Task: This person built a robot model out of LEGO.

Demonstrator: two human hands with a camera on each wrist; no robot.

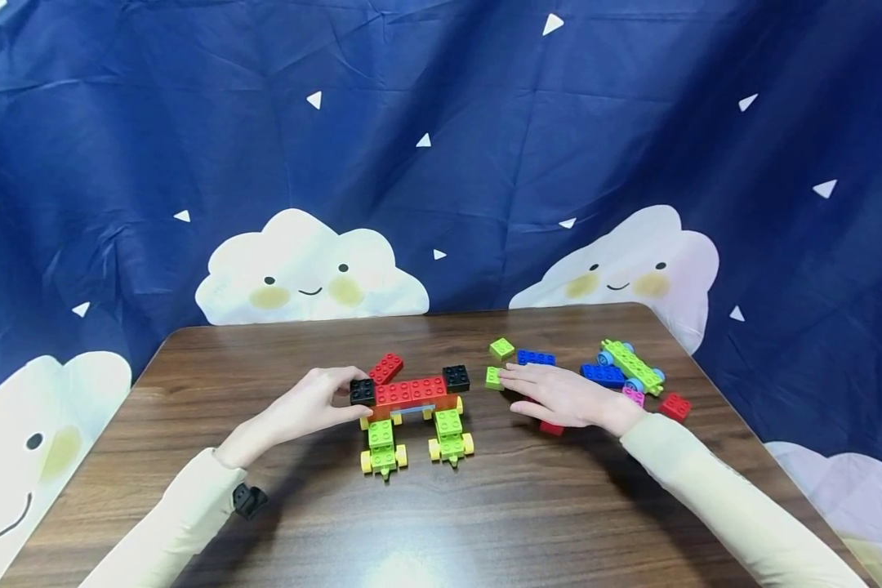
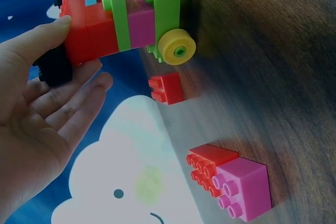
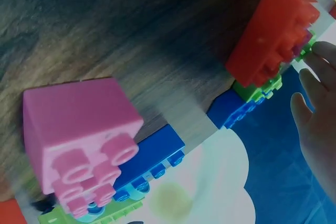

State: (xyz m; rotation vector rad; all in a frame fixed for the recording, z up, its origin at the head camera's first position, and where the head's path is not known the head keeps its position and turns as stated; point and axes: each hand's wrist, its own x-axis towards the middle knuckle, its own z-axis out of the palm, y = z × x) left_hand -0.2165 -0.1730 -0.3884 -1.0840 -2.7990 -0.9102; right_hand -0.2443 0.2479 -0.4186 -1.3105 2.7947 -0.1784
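A toy vehicle of building bricks (image 1: 410, 395) stands on the table, with a red middle, a black brick (image 1: 456, 377) at the right end and another at the left. Two light-green wheeled bases with yellow wheels jut from its front. My left hand (image 1: 312, 400) grips its left end, the thumb (image 2: 44, 38) on the red side and fingers around the black brick (image 2: 55, 66). Over the loose bricks on the right, my right hand (image 1: 562, 394) reaches with extended fingers, fingertips at a light-green brick (image 1: 493, 378). A red brick (image 1: 551, 428) shows partly beneath it.
Behind the vehicle lies a red brick (image 1: 387, 368). Around the right hand are blue bricks (image 1: 603, 376), a pink brick (image 3: 81, 114), a light-green wheeled base (image 1: 632, 367) with blue wheels and another red brick (image 1: 675, 407). A blue cloud-patterned curtain (image 1: 441, 163) hangs behind the table.
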